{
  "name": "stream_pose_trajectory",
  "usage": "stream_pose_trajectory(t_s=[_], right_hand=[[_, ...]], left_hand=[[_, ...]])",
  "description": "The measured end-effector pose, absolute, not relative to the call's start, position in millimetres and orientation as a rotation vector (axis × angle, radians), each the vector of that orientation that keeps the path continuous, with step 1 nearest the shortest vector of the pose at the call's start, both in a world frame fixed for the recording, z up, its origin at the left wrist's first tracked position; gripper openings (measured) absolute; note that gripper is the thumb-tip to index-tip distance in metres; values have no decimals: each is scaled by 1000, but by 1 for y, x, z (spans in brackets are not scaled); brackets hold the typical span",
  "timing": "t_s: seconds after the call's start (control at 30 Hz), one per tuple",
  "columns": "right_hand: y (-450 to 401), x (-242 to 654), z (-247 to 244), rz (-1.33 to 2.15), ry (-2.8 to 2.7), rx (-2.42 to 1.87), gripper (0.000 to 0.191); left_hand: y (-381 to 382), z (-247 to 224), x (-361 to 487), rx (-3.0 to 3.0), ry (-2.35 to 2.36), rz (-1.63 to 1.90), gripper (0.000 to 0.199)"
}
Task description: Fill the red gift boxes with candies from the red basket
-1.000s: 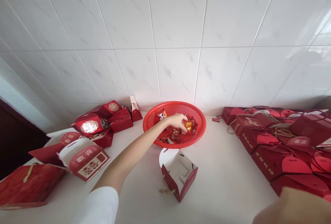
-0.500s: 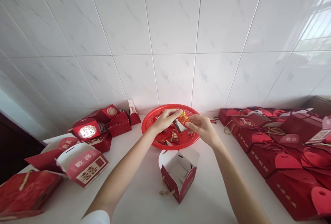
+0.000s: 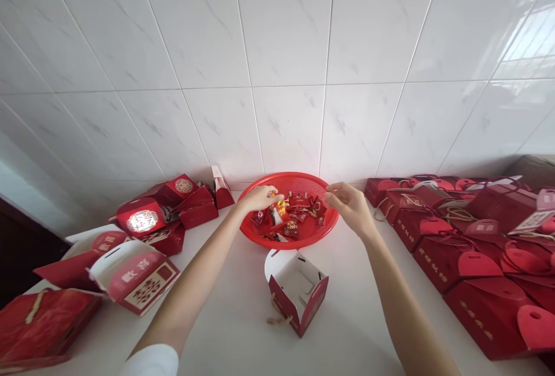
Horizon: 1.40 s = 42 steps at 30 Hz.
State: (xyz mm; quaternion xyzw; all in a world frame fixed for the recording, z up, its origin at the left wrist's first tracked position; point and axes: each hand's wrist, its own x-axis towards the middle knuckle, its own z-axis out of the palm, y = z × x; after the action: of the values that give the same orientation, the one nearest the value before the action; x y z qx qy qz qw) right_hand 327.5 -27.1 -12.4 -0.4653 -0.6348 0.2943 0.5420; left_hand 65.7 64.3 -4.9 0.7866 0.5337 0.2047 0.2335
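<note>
A red plastic basket (image 3: 327, 232) of small wrapped packets (image 3: 299, 201) stands against the wall. My left hand (image 3: 259, 198) reaches over its left side, thumb and fingers pinched on a red-and-yellow packet (image 3: 278, 212) that hangs above the others. At the right rim is my right hand (image 3: 350, 207), thumb and fingers drawn together. Whatever might be between those fingertips is too small to make out. Just in front of the basket sits a red cardboard box (image 3: 300, 290), open at the top, white inside, with a twine handle hanging at its left.
Rows of closed red gift boxes (image 3: 451, 266) fill the right side of the white table (image 3: 338, 341). On the left are more red boxes (image 3: 141, 283), some with flaps open. A tiled wall (image 3: 286, 127) rises behind.
My hands were close together at a packet over the basket and have moved apart. The left has shifted left with the red-and-yellow packet; the right has gone to the right rim.
</note>
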Motion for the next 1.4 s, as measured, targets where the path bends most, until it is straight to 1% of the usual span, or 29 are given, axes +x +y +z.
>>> stream_pose_trajectory(t_s=[0.07, 0.1, 0.2, 0.3, 0.37, 0.4, 0.47, 0.53, 0.6, 0.8, 0.87, 0.97, 1.03, 1.1, 1.23, 1.3, 1.4], right_hand=[[-24, 328, -15, 684, -1510, -1124, 28], [-23, 326, -17, 675, -1520, -1132, 26], [-18, 319, -23, 656, -1542, -1137, 20], [-14, 313, -29, 669, -1556, -1138, 18], [-11, 313, -34, 675, -1572, -1157, 17], [-10, 313, -36, 668, -1579, -1176, 16], [-7, 314, -40, 656, -1595, -1229, 13], [-3, 316, -44, 673, -1616, -1290, 10], [0, 318, -48, 709, -1637, -1325, 6], [4, 319, -52, 815, -1688, -1292, 5], [4, 319, -52, 838, -1686, -1289, 3], [4, 320, -52, 845, -1686, -1292, 3], [4, 320, -52, 829, -1699, -1293, 3], [3, 320, -52, 811, -1716, -1283, 3], [3, 320, -53, 803, -1733, -1257, 3], [4, 320, -55, 805, -1732, -1264, 3], [6, 321, -57, 778, -1740, -1268, 1]], left_hand=[[69, -11, 62, 2182, 1552, 452, 35], [69, -14, 64, 2188, 1510, 407, 35], [63, -20, 83, 2228, 1181, 214, 35], [55, -23, 110, 2191, 999, -229, 32], [53, -24, 126, 2109, 1023, -503, 34], [54, -25, 132, 2082, 1052, -574, 36], [59, -25, 137, 2155, 1138, -559, 40], [68, -23, 135, 2301, 1240, -447, 44], [77, -20, 128, 2415, 1326, -323, 42], [86, -8, 99, 2433, 1332, -123, 45], [80, -9, 95, 2390, 1275, -186, 42], [66, -18, 97, 2252, 1289, -544, 47], [57, -26, 100, 2203, 1379, -728, 45], [51, -34, 103, 2228, 1456, -752, 43], [56, -38, 101, 2265, 1495, -690, 61], [64, -35, 95, 2251, 1463, -676, 66], [75, -31, 83, 2215, 1386, -638, 58]])
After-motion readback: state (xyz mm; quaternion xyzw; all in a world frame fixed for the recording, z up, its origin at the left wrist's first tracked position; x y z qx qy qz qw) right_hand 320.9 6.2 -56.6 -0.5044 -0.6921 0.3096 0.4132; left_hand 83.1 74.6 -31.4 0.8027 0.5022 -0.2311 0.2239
